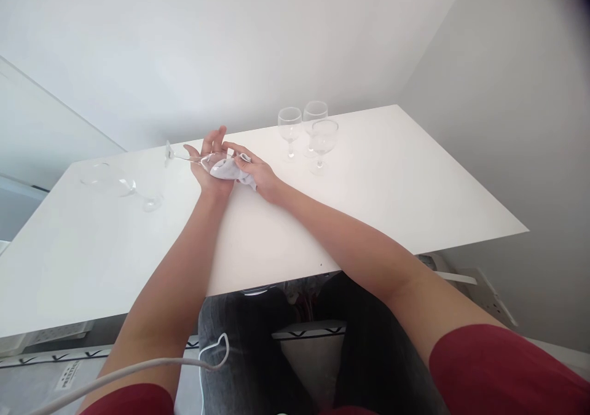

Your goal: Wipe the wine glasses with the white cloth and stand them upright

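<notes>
A clear stemmed glass [207,160] lies on its side across the palm of my left hand [213,182], its foot pointing left. The fingers of that hand stretch up past the bowl, while the thumb is near the stem. In my right hand [262,173] is a white cloth [224,169], pinched at the mouth of the glass. Part of the cloth appears to be inside the bowl, seen through the glass. My right fingertips reach the rim area, close to my left fingers. Both hands are just above the white table.
Three clear stemmed glasses stand upright in a group at the back: a left one [290,133], a rear one [316,117] and a front one [325,138]. Faint glassware [131,189] lies on the left of the white table [369,200]. A pale cable [138,366] crosses my left arm.
</notes>
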Available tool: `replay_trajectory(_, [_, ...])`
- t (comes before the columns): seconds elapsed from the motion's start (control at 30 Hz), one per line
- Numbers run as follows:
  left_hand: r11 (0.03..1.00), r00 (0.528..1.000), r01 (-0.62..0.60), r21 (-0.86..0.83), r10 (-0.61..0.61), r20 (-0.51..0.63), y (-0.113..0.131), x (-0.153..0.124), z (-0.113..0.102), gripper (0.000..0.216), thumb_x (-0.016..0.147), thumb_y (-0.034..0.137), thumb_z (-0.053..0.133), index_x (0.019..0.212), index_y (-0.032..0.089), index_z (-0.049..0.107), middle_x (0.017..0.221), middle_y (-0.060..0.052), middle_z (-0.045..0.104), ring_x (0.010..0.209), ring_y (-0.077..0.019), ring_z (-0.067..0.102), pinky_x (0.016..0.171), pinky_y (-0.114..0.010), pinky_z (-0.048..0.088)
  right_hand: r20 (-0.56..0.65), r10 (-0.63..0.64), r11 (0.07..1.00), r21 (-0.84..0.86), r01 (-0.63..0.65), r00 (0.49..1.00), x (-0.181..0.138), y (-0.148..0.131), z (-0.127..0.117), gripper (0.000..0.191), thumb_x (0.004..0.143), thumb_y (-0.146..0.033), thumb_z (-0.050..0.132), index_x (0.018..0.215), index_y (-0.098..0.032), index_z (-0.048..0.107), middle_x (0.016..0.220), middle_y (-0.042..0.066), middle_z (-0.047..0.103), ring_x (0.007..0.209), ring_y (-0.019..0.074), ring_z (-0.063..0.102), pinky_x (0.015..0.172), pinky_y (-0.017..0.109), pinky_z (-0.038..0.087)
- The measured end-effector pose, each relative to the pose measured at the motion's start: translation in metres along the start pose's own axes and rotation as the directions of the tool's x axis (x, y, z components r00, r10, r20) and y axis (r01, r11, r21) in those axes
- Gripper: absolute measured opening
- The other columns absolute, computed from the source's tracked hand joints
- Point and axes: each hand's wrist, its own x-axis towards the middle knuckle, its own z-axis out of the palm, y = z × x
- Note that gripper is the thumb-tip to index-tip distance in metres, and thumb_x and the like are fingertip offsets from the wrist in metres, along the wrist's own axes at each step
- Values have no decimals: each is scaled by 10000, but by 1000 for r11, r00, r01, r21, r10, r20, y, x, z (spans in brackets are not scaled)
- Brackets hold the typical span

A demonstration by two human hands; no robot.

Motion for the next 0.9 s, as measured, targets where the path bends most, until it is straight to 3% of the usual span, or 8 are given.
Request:
replay_trajectory(0.17, [999, 1000, 19, 37, -20, 21, -4, 1, -3, 800, 935, 971, 345, 1132, 289, 715, 1656, -88, 570, 1402, -349, 641, 996, -481, 639, -17, -96, 992, -82, 94, 995, -1, 0, 3, 396, 1005, -484, 653, 1359, -308, 681, 1537, 33, 612, 1185, 214, 663, 910, 334, 628])
replay_trajectory(0.33, [999, 999, 39, 31, -40, 20, -6, 3, 2, 753, 973, 921, 377, 1069, 268, 740, 1551, -99, 659, 1285, -356, 711, 911, -474, 661, -64, -106, 985, -140, 97, 992, -1, 0, 5, 418, 1019, -544, 616, 1360, -303, 638, 1400, 57, 678, 1127, 211, 679, 853, 322, 627])
replay_trajectory(0.5, [988, 980, 155, -7, -153, 125, -14, 4, 10, 565, 1124, 663, 419, 1051, 207, 745, 1189, -102, 793, 1186, -288, 762, 881, -390, 644, -158, -290, 949, -175, 262, 944, -1, -4, 1, 304, 1030, -431, 589, 1289, -273, 617, 1454, 51, 679, 1274, 186, 662, 1083, 326, 591])
replay_trajectory(0.63, [983, 956, 182, 18, -181, 231, -14, 1, 16, 334, 1112, 506, 593, 1232, 231, 740, 1200, -73, 795, 1232, -261, 762, 951, -367, 631, -266, -339, 920, -293, 259, 903, -2, -10, -2, 247, 1033, -365, 516, 1232, -250, 606, 1415, 71, 684, 1259, 196, 665, 1145, 366, 566])
replay_trajectory(0.77, [970, 909, 207, 126, -239, 341, -8, -2, 22, 507, 1048, 685, 597, 1221, 242, 773, 1293, -126, 790, 1376, -323, 705, 1078, -438, 631, -272, -505, 798, -508, 323, 819, -7, -18, -2, 279, 1018, -225, 415, 1217, -243, 610, 1321, 67, 692, 1232, 202, 657, 1191, 391, 521])
replay_trajectory(0.9, [929, 837, 310, 201, -367, 405, -5, -1, 17, 767, 1025, 860, 401, 1103, 210, 802, 1049, -136, 824, 1264, -353, 771, 954, -458, 698, -198, -549, 649, -713, 265, 812, -14, -22, 0, 493, 938, -90, 373, 1338, -243, 617, 1278, 80, 672, 1216, 232, 641, 1155, 414, 538])
